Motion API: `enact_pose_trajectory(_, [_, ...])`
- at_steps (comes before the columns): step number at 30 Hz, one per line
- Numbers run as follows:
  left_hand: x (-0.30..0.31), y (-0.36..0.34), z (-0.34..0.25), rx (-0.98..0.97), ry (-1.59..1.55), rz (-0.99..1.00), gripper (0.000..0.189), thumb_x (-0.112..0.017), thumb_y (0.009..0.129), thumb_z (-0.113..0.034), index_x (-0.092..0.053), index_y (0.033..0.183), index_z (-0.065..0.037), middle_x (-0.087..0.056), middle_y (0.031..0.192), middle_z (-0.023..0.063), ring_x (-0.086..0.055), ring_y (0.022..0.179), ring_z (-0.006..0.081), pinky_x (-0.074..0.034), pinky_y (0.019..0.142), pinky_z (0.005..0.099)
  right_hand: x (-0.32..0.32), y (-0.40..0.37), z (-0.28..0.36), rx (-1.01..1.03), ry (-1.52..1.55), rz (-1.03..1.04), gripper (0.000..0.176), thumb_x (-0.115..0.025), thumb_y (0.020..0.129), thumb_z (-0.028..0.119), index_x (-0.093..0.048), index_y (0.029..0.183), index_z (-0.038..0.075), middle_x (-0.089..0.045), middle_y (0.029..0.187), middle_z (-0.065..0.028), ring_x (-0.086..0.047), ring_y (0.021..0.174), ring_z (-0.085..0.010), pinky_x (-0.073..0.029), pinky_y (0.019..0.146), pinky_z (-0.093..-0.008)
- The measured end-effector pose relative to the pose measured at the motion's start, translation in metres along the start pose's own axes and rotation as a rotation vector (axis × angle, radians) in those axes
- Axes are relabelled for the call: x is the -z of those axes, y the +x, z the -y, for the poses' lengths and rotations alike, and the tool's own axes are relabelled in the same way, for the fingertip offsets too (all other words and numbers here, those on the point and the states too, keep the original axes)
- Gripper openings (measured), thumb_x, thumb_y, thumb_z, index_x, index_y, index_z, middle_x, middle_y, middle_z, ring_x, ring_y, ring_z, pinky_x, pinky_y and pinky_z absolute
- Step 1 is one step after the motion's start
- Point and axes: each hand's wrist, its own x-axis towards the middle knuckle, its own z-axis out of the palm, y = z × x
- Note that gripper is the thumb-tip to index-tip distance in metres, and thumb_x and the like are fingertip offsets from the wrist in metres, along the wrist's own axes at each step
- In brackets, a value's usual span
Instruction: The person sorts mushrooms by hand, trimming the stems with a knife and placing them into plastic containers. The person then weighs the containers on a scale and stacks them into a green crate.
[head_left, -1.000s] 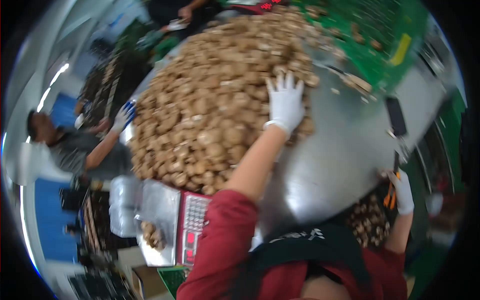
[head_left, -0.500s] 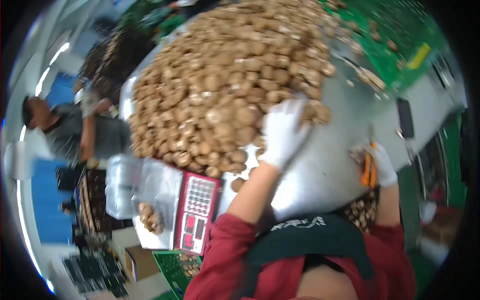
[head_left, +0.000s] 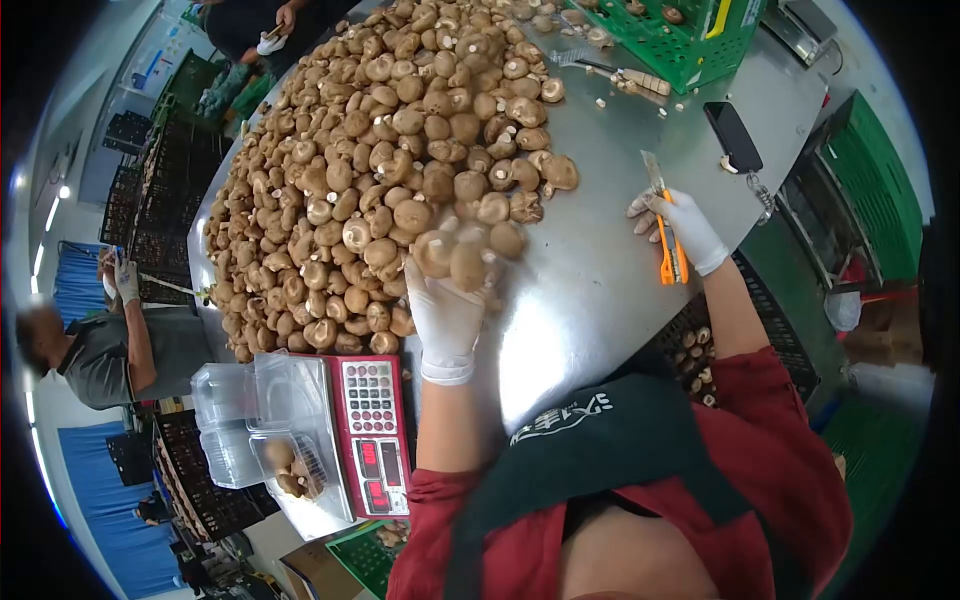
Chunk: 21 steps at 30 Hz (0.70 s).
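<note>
The mushrooms (head_left: 467, 267) I watch closest sit in the left hand (head_left: 446, 318), just at the near edge of the big heap (head_left: 350, 160) on the steel bench (head_left: 590, 270); the gloved fingers are hidden beneath them and slightly blurred, so I read it as a cupped hold, which suits loose, round caps better than a pinch would. I can't count exactly how many it carries. The right hand (head_left: 680, 228) is closed round an orange cutter (head_left: 672, 250), well apart from the left, its blade pointing away from the body and off to one side of the heap, which I take as a safe way to keep the edge clear of the other glove. To the left of that forearm, a red scale (head_left: 369, 395) lies within easy reach, its keypad and lit display on the side nearer the arm, presumably for easy reading; on its plate a clear plastic container (head_left: 314, 458) holds a few more caps. Farther out, I see a wooden-handled brush (head_left: 645, 82) and a phone (head_left: 733, 136) lying off to the right of the heap, likely out of the working space, with a green crate (head_left: 690, 45) beyond the brush.
</note>
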Motion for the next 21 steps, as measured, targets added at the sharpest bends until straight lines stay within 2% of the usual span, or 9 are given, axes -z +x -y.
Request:
enact_pose_trajectory(1, [0.000,-0.002,-0.001,0.019,-0.069,-0.032,0.065,-0.039,0.098,-0.060,-0.042,0.141,-0.010,-0.054,0.134,0.0100,-0.056,0.112,0.0256,-0.051,0.083,0.0384,-0.001,0.000,-0.001,0.003,-0.010,-0.015,0.026,-0.049,0.100,0.024,-0.063,0.101,0.002,-0.069,0.095,-0.0082,-0.065,0.074,-0.0119,-0.051,0.059,-0.0223])
enact_pose_trajectory(5, [0.017,-0.011,-0.005,0.169,-0.292,0.168,0.065,-0.038,0.098,-0.060,-0.044,0.140,-0.011,-0.054,0.133,0.0129,-0.058,0.108,0.0292,-0.051,0.082,0.0404,-0.005,0.000,0.001,-0.005,0.006,-0.040,0.025,-0.050,0.100,0.023,-0.063,0.103,0.002,-0.070,0.095,-0.0081,-0.065,0.073,-0.0120,-0.050,0.059,-0.0223])
enact_pose_trajectory(8, [0.027,-0.012,0.000,0.165,-0.365,0.163,0.064,-0.039,0.098,-0.060,-0.044,0.139,-0.011,-0.053,0.133,0.0144,-0.058,0.107,0.0320,-0.052,0.083,0.0421,-0.005,0.001,0.003,-0.026,0.013,-0.037,0.024,-0.050,0.100,0.023,-0.063,0.105,0.003,-0.070,0.096,-0.0085,-0.065,0.073,-0.0121,-0.050,0.059,-0.0223])
enact_pose_trajectory(11, [0.027,-0.009,-0.002,0.256,-0.416,0.214,0.063,-0.038,0.098,-0.059,-0.045,0.137,-0.010,-0.052,0.134,0.0158,-0.055,0.113,0.0347,-0.051,0.089,0.0449,-0.009,0.002,0.006,-0.057,0.019,-0.024,0.025,-0.050,0.099,0.023,-0.062,0.108,0.003,-0.070,0.096,-0.0084,-0.065,0.072,-0.0119,-0.050,0.058,-0.0221])
enact_pose_trajectory(13, [0.019,-0.013,0.001,0.208,-0.438,0.180,0.063,-0.038,0.099,-0.058,-0.045,0.137,-0.010,-0.048,0.139,0.0166,-0.051,0.119,0.0360,-0.048,0.094,0.0470,-0.020,-0.001,0.010,-0.084,0.040,0.009,0.025,-0.052,0.098,0.022,-0.062,0.111,0.003,-0.070,0.096,-0.0081,-0.064,0.071,-0.0111,-0.050,0.058,-0.0219])
enact_pose_trajectory(15, [0.019,-0.012,0.003,0.186,-0.369,0.084,0.062,-0.037,0.100,-0.057,-0.044,0.138,-0.010,-0.041,0.147,0.0165,-0.043,0.131,0.0362,-0.042,0.103,0.0491,-0.038,-0.013,0.025,-0.009,-0.011,0.151,0.025,-0.056,0.096,0.020,-0.062,0.114,0.003,-0.070,0.096,-0.0075,-0.064,0.073,-0.0097,-0.050,0.059,-0.0223])
enact_pose_trajectory(18, [0.008,-0.017,0.015,0.117,-0.277,0.019,0.061,-0.035,0.101,-0.056,-0.043,0.139,-0.009,-0.040,0.148,0.0159,-0.043,0.131,0.0327,-0.039,0.106,0.0482,-0.090,-0.036,0.049,0.142,-0.085,0.254,0.030,-0.065,0.092,0.021,-0.062,0.118,0.006,-0.067,0.099,-0.0061,-0.059,0.073,-0.0061,-0.047,0.060,-0.0203])
enact_pose_trajectory(19, [0.003,-0.018,0.021,0.058,-0.273,-0.015,0.061,-0.034,0.101,-0.054,-0.042,0.140,-0.008,-0.041,0.147,0.0161,-0.044,0.131,0.0289,-0.036,0.109,0.0478,-0.109,-0.036,0.041,0.301,-0.130,0.260,0.032,-0.066,0.092,0.020,-0.060,0.120,0.005,-0.065,0.099,-0.0051,-0.058,0.074,-0.0058,-0.046,0.061,-0.0195])
enact_pose_trajectory(21, [0.020,-0.017,0.031,0.123,-0.512,0.146,0.058,-0.036,0.103,-0.050,-0.038,0.143,-0.008,-0.038,0.150,0.0138,-0.037,0.136,0.0321,-0.031,0.112,0.0500,-0.133,-0.025,0.019,0.572,-0.232,0.217,0.034,-0.067,0.091,0.017,-0.059,0.122,0.005,-0.062,0.094,-0.0033,-0.055,0.071,-0.0052,-0.044,0.059,-0.0189])
